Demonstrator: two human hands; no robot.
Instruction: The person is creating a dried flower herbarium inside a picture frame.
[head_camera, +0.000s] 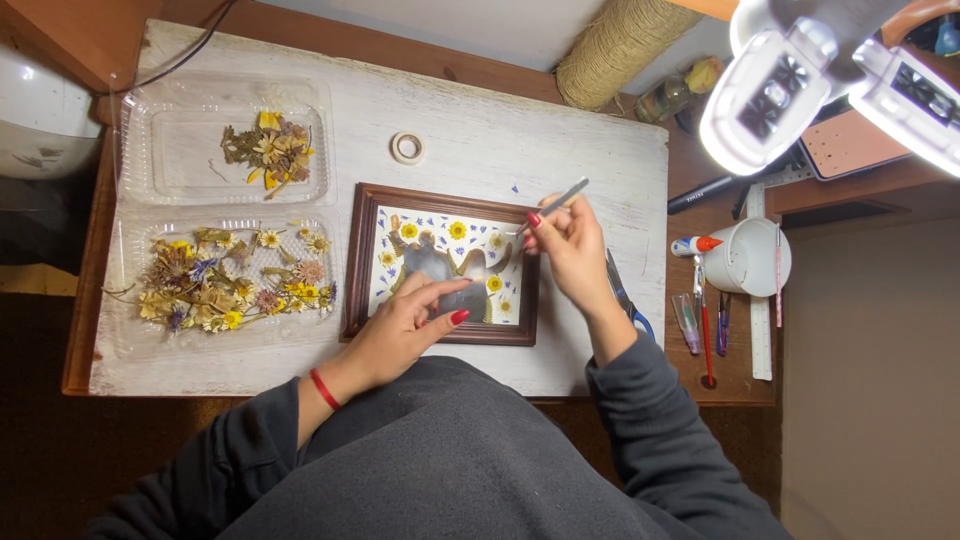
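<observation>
A dark wooden picture frame (356, 262) lies on a white board (560, 150). Inside it, pressed yellow flowers and small blue petals surround a photo. My left hand (405, 325) rests on the frame's lower middle, fingertips touching the picture. My right hand (572, 250) hovers over the frame's right edge and holds metal tweezers (556, 203), whose tip points down at the upper right part of the picture.
Two clear plastic trays hold dried flowers (232, 282) at the left, the upper one (268, 148) less full. A tape roll (407, 148) lies behind the frame. Blue-handled scissors (625, 298), a white cup (748, 258), pens, a ruler and a bright lamp (770, 95) are at the right.
</observation>
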